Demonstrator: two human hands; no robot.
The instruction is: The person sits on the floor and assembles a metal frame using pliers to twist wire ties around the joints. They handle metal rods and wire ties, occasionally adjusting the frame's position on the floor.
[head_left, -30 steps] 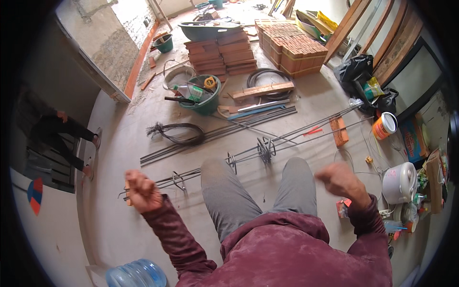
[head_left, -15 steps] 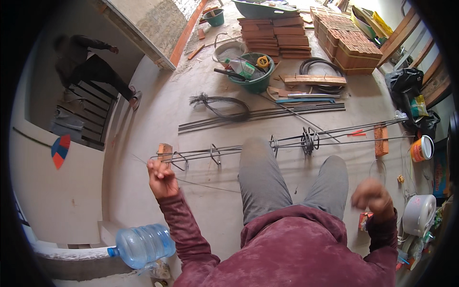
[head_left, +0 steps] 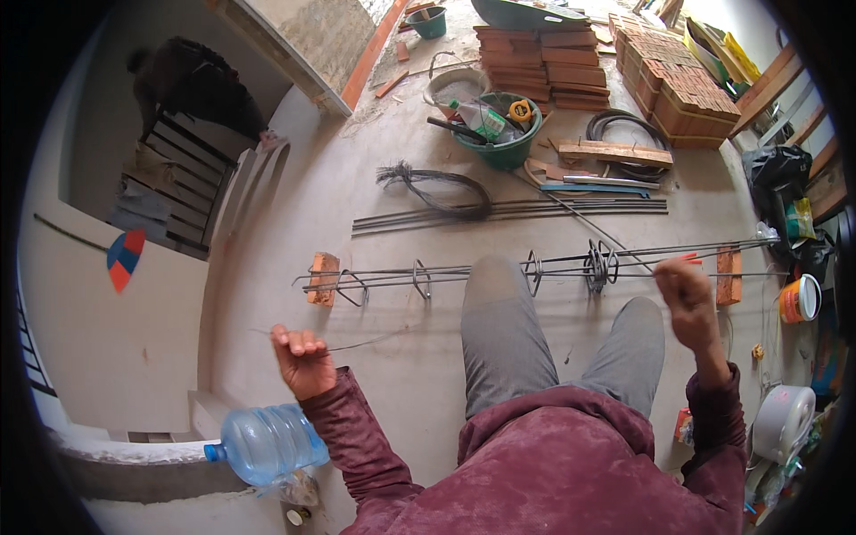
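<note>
My left hand (head_left: pixel 305 358) is closed on a thin wire (head_left: pixel 367 342), which sticks out past both sides of the fingers above the floor. Ahead lies a long frame of steel bars (head_left: pixel 495 270) with several bent square stirrups (head_left: pixel 421 280) around it. Its left end rests on a brick (head_left: pixel 323 278), its right end by a second brick (head_left: pixel 729 275). My right hand (head_left: pixel 688 303) has curled fingers and is raised near that second brick. Just beyond its fingertips shows a small red-orange object (head_left: pixel 690 258), mostly hidden; whether the hand holds anything is hidden too.
Beyond the frame lie loose rods (head_left: pixel 535 210), a wire bundle (head_left: pixel 446 190) and a green bucket (head_left: pixel 508 152) of tools. Stacked tiles (head_left: pixel 544 67) and bricks (head_left: pixel 678 85) stand farther back. A water bottle (head_left: pixel 267 441) lies at left; a person (head_left: pixel 196 85) bends beyond a railing.
My left hand has drawn the wire back from the frame's left end. The right hand has moved forward toward the red-orange object. The view has shifted, and the other person has bent over.
</note>
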